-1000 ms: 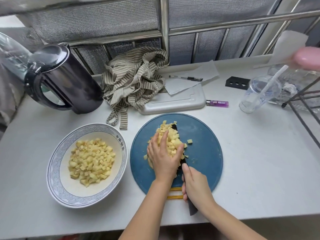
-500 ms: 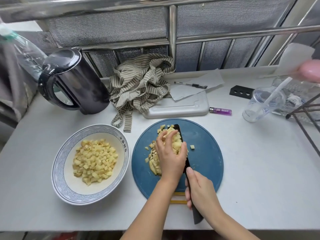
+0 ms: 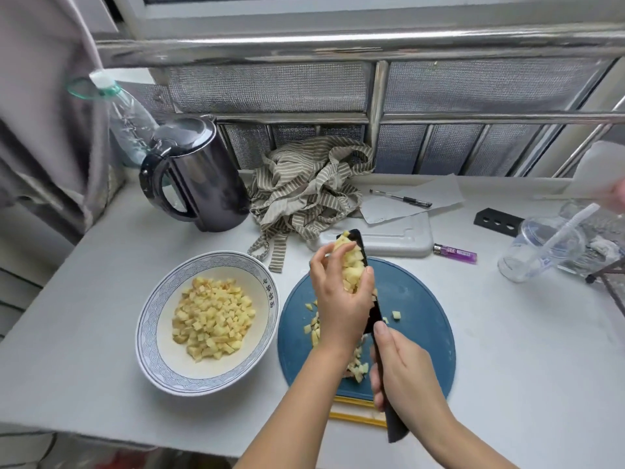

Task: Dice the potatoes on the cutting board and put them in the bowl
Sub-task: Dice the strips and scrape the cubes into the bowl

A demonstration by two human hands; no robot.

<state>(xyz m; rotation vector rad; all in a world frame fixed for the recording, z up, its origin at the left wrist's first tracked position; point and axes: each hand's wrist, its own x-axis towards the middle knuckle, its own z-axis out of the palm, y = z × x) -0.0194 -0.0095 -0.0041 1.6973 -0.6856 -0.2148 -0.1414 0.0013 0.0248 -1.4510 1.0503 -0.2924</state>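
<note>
Many dice [image 3: 352,266] between left grip [image 3: 341,301], knife [image 3: 373,315].

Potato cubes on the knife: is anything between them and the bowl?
Nothing visible does. The potato cubes lie on the knife, held by the left hand; only cutting board and table separate them from the bowl.

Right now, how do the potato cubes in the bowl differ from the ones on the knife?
The bowl cubes spread in a wide, shallow layer inside the bowl; the scooped cubes are heaped in a narrow ridge along the knife. The bowl cubes lie untouched; the scooped cubes are held against the blade by the left hand, while the right hand grips the handle. Both are pale yellow diced potato, similar in size.
</note>
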